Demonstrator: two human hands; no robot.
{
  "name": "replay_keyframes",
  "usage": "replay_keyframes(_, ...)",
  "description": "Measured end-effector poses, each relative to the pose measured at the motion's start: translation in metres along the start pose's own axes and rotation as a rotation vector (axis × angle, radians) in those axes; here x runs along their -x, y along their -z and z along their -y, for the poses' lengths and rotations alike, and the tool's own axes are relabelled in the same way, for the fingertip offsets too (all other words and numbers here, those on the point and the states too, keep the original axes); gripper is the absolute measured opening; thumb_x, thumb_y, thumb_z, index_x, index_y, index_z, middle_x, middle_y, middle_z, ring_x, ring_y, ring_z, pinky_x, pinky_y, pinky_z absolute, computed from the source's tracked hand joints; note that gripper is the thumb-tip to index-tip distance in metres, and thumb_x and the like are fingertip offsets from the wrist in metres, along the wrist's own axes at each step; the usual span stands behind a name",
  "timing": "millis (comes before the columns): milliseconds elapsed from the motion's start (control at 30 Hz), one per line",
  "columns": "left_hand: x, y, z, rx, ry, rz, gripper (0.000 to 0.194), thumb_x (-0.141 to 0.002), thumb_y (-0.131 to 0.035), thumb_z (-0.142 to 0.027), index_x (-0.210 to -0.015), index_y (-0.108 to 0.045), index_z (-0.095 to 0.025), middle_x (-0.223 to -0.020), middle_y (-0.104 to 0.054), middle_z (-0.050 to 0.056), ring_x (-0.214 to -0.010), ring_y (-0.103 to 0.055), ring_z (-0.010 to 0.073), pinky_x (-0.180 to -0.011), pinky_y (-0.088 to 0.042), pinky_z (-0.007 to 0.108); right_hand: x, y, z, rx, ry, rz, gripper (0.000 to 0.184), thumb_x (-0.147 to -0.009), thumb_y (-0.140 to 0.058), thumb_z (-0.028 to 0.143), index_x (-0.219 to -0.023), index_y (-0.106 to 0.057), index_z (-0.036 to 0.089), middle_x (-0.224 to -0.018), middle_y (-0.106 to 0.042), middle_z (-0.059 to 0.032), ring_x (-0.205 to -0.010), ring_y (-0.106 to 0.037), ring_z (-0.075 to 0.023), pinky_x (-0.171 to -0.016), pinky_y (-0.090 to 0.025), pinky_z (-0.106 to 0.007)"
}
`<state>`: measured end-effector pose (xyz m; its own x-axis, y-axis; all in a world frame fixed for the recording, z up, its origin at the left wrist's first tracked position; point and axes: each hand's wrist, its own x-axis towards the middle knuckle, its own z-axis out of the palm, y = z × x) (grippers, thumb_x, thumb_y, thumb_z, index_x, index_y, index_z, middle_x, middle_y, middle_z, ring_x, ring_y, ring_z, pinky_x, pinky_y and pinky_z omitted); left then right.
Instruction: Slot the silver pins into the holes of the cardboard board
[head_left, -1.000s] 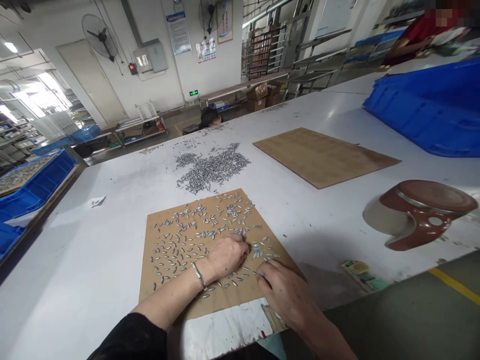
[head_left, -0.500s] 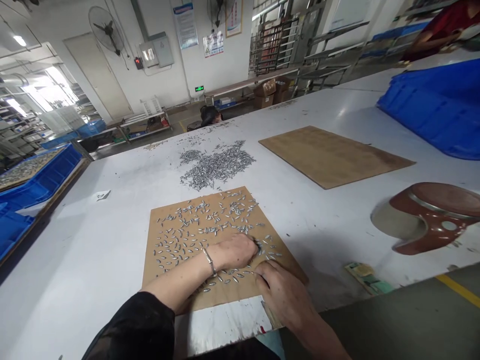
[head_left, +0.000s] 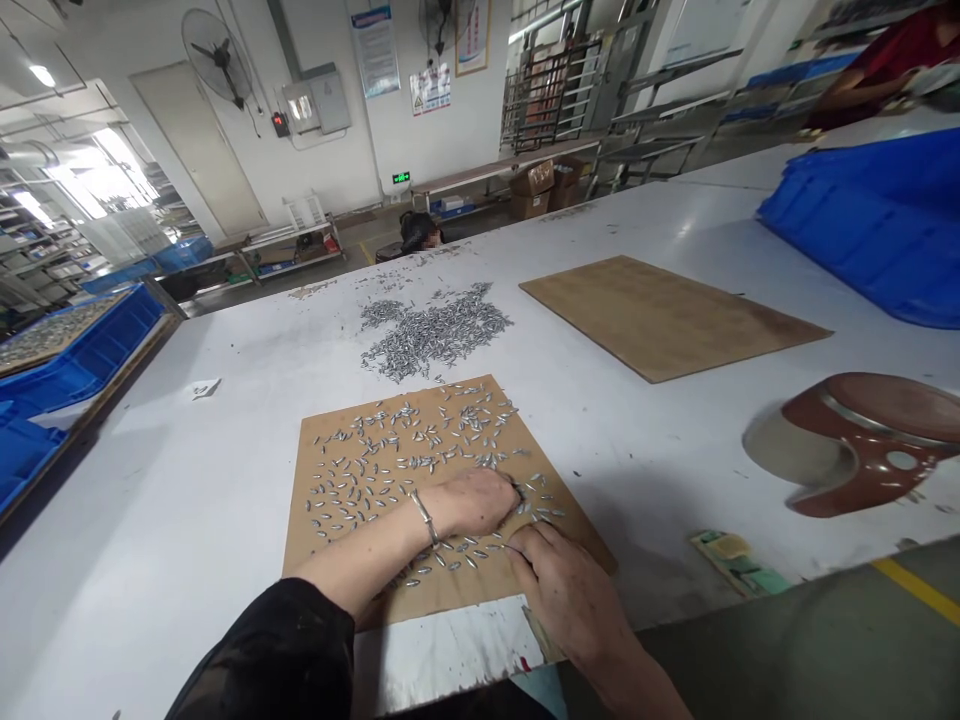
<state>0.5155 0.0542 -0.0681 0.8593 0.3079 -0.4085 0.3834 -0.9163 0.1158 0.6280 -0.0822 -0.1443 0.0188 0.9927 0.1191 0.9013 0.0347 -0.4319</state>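
Note:
A brown board (head_left: 405, 600) lies near the table's front edge, strewn with small silver, spindle-shaped metal pieces (head_left: 360, 490). My left hand (head_left: 480, 502), with a bracelet at its wrist, reaches across the board. Its fingers are curled down among pieces near the board's right side, and whatever they grip is hidden. My right hand (head_left: 562, 580) rests over the lower right edge of the board, thumb and fingers drawn together. Its fingertips are beside a few pieces, and I cannot make out what is between them.
A heap of the same silver pieces (head_left: 435, 330) lies beyond the board. To the right are a second brown board (head_left: 667, 310), a blue crate (head_left: 862, 220) and a reddish-brown stool-like object (head_left: 862, 430). Blue trays (head_left: 112, 345) stand at left. A person in red (head_left: 892, 70) is at far right.
Both hands stay in nearly the same place, with only slight finger movement among the pieces. The view has shifted very slightly.

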Motion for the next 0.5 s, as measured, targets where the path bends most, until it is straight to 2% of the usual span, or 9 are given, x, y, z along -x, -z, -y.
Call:
replay_keyframes(100, 0.004, 0.004, 0.002, 0.062, 0.028, -0.022, 0.018, -0.093, -0.059, -0.01, -0.092, -0.075, -0.016, -0.105, -0.076, 0.009, -0.091, -0.071, 0.0225, -0.07, -0.053, 0.029, 0.002, 0.007, -0.013, -0.053, 0.008, -0.068, 0.026, -0.099, -0.046, 0.024, -0.084, -0.067, 0.025, -0.089, -0.074, -0.004, -0.081, -0.071, -0.0214, -0.071, -0.048, -0.031)
replay_keyframes(233, 0.018, 0.01, 0.015, 0.22, 0.067, -0.164, 0.018, -0.096, -0.058, -0.012, -0.098, -0.074, -0.018, -0.111, -0.075, 0.007, -0.097, -0.07, 0.0194, -0.081, -0.053, 0.026, 0.006, 0.016, -0.037, -0.051, 0.004, -0.203, 0.026, -0.1, -0.044, 0.029, -0.09, -0.068, 0.027, -0.091, -0.073, -0.0045, -0.079, -0.071, -0.0216, -0.07, -0.05, -0.032)
replay_keyframes(333, 0.032, 0.014, 0.027, 0.263, 0.113, -0.265, 0.02, -0.097, -0.054, -0.01, -0.096, -0.073, -0.018, -0.109, -0.074, 0.006, -0.096, -0.07, 0.0176, -0.085, -0.052, 0.025, 0.004, 0.015, -0.045, -0.04, 0.049, -0.164, 0.024, -0.1, -0.045, 0.028, -0.093, -0.068, 0.027, -0.094, -0.072, -0.0041, -0.083, -0.071, -0.0215, -0.074, -0.05, -0.033)
replay_keyframes(500, 0.052, 0.013, 0.035, 0.238, 0.184, -0.314, 0.021, -0.098, -0.053, -0.011, -0.094, -0.072, -0.018, -0.106, -0.074, 0.007, -0.097, -0.07, 0.0195, -0.085, -0.052, 0.026, -0.007, 0.003, -0.041, 0.033, 0.061, -0.075, 0.023, -0.098, -0.046, 0.02, -0.086, -0.064, 0.026, -0.088, -0.07, -0.0036, -0.081, -0.068, -0.0213, -0.073, -0.046, -0.032)
